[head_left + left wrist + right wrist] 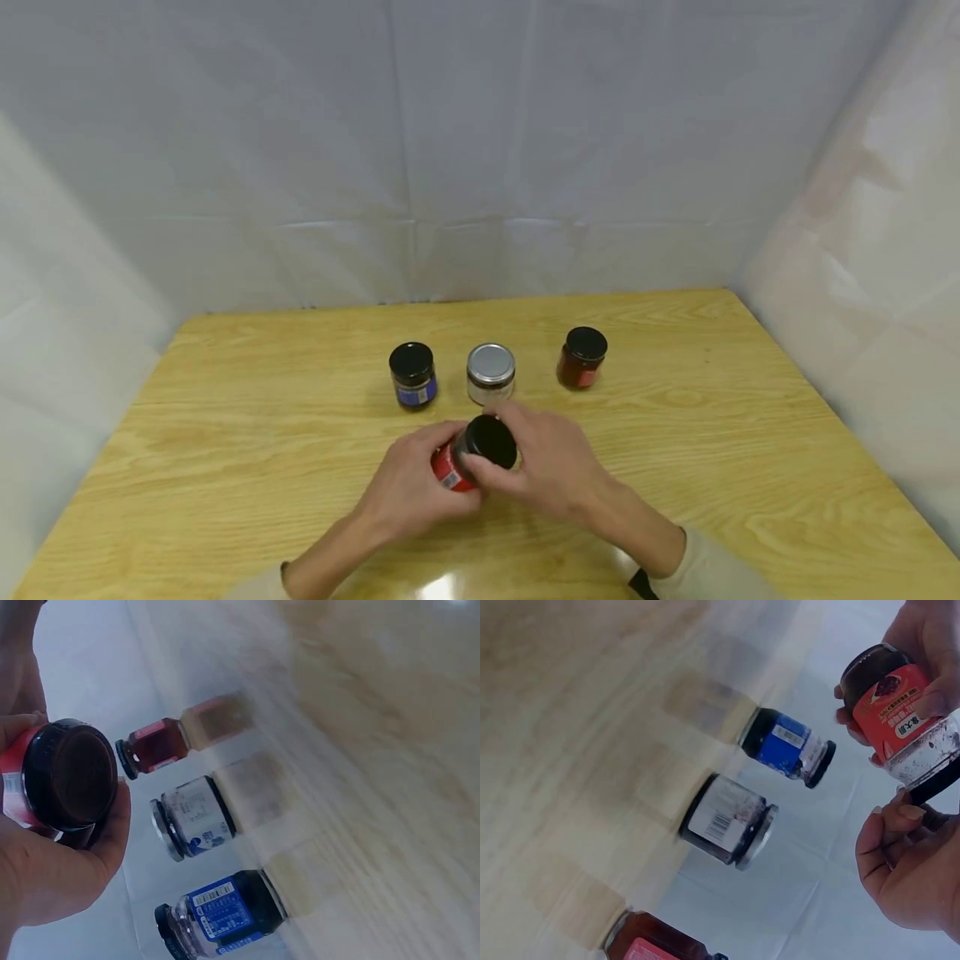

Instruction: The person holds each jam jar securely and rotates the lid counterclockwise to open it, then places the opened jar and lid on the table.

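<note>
My left hand [412, 487] grips a glass jar with a red label [448, 472] around its body, holding it tilted above the table. The fingers and thumb of my right hand [558, 462] are around its black lid [492, 442]. In the right wrist view the red label [894, 712] shows dark lettering and a fruit picture, with dark contents at the jar's base and clear, smeared glass near the lid [936, 781]. The left wrist view looks onto the dark round end of the jar [75, 776], partly covered by fingers.
Beyond my hands stand three more closed jars: a blue-labelled one with a black lid [413, 375], a white-labelled one with a silver lid [491, 373] and a reddish-brown one with a black lid [582, 358]. White sheeting [480, 167] hangs behind the wooden table [247, 417].
</note>
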